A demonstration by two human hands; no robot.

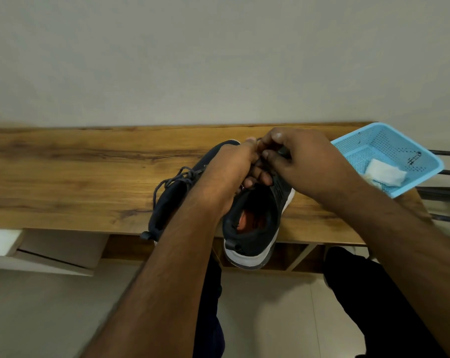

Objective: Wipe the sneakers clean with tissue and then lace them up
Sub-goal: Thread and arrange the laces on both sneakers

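both hands, left hand (234,166) and right hand (301,161), pinch together at a dark sneaker's (255,223) lace area on a wooden table (76,177).

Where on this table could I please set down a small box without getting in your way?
The long stretch of table left of the left sneaker, up to the wall, is bare. A narrow strip lies between the right sneaker and the basket. The middle is crowded: left hand and right hand work there.
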